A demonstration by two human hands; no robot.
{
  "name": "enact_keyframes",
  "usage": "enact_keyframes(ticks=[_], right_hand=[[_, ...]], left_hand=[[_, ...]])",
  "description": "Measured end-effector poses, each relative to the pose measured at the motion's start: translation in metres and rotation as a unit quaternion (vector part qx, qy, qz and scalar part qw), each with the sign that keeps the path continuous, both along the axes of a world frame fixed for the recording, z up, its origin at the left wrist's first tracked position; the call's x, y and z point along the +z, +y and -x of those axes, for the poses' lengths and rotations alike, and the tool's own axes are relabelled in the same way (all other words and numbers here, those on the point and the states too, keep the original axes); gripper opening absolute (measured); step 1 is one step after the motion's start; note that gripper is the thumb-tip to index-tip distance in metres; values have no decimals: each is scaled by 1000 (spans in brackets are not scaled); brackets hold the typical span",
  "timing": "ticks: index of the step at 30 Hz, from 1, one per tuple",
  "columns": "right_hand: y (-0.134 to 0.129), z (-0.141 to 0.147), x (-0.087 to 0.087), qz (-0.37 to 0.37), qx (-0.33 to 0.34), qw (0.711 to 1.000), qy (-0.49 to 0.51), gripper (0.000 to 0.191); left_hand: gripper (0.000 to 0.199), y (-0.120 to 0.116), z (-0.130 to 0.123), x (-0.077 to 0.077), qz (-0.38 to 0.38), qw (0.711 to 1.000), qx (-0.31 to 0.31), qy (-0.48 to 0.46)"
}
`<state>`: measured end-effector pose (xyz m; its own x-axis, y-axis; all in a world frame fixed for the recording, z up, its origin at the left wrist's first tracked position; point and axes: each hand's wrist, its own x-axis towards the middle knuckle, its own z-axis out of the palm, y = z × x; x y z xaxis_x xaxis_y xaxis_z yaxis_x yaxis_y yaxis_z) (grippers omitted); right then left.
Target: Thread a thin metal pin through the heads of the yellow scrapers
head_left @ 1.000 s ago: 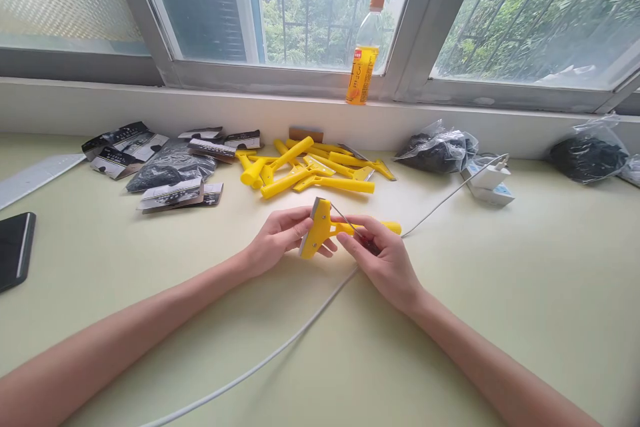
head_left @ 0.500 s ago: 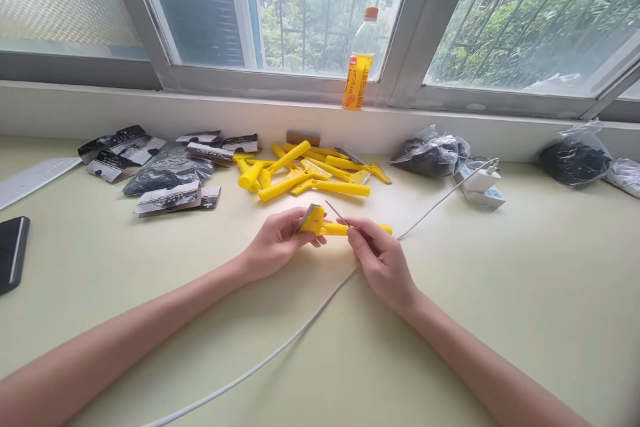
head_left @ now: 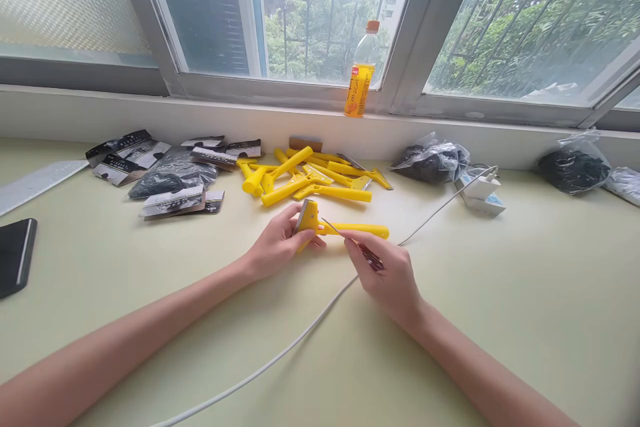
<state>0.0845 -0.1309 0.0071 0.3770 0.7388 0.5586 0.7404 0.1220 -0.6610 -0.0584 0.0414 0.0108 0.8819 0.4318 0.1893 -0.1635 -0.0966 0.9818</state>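
My left hand [head_left: 278, 237] is closed around the head of a yellow scraper [head_left: 367, 229], whose handle points right. A metal blade edge shows on the left side of the head, and a small screw sits in its face. My right hand [head_left: 393, 275] grips a thin screwdriver [head_left: 372, 257]. Its narrow metal shaft slants up and left, with the tip close to the scraper's neck; whether they touch I cannot tell. Most of the screwdriver's handle is hidden by my fingers. Beyond my hands lies a pile of yellow scrapers [head_left: 333, 193].
Black-and-white card packages [head_left: 173, 200] and a dark plastic bag [head_left: 167, 170] lie back left. A phone [head_left: 15, 257] rests at the left edge. A white cable [head_left: 285, 353] crosses the table to a power strip [head_left: 483, 197]. A bottle [head_left: 359, 90] stands on the sill.
The screwdriver's tip has dropped lower and slightly left, toward the scraper's neck. My right hand has shifted its grip, so part of the dark handle now shows. The scraper has tilted slightly.
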Motion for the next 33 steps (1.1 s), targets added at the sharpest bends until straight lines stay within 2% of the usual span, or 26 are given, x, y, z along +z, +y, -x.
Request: enact_keyframes(ticks=[3,7,19,22,25,27,28,31,32,33], right_hand=[[-1,4,0,-23,21,999,-39,23],[0,8,1,-40,55,997,-43,25],[1,12,2,-53,54,996,-44,30],[1,15,3,-35,49,998,-18,25],[0,20,8,29,14,996,86,18],[-1,22,12,105,16,971,215,32],[-1,22,14,145,31,944,296,37],[0,19,19,202,93,825,519,37],[0,18,20,200,109,796,560,35],[1,17,21,193,124,782,579,33]], left_hand=[[32,-1,1,1,-14,1000,-4,-3],[25,-4,2,-1,-39,999,-9,-7],[21,-6,5,-4,-128,991,27,6],[22,-7,5,-6,-146,988,44,11],[19,-10,6,-6,-181,981,71,19],[16,-12,7,-6,-209,974,88,20],[15,-12,7,-5,-223,970,96,19],[12,-14,7,-4,-256,960,113,19],[12,-14,7,-4,-261,958,116,22],[11,-14,7,-4,-263,957,117,25]])
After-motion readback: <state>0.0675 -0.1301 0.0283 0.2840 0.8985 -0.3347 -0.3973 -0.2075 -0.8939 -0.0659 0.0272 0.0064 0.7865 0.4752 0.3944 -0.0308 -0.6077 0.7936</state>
